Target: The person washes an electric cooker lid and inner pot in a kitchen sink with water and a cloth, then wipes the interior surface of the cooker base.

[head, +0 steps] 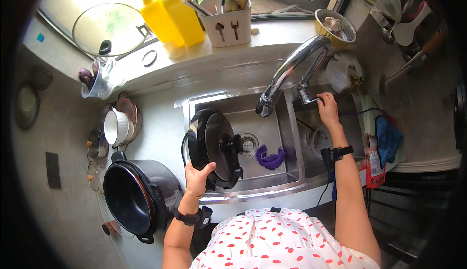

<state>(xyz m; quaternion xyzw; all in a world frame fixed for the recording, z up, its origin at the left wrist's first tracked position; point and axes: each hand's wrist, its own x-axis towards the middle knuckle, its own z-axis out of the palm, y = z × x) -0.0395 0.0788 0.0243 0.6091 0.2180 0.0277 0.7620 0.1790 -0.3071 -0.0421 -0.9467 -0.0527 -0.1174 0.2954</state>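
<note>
My left hand [199,176] grips the edge of a black pressure cooker lid [219,147], tilted on its side over the left basin of a steel double sink [251,114]. At the lever [309,100] of the chrome faucet [282,68], the fingers of my right hand [328,109] are closed on it. No water can be made out at the spout. A purple cloth [270,157] lies in the left basin beside the drain strainer [249,144]. Left of the sink stands the electric pressure cooker [146,196], with its dark inner pot showing.
Yellow bottles [162,17], a white utensil holder [228,28] and a yellow bowl of garlic [334,28] stand on the sill. A white ribbed pot [117,127] is at the left wall. A blue cloth [387,139] hangs right of the sink. A clear container [321,148] sits in the right basin.
</note>
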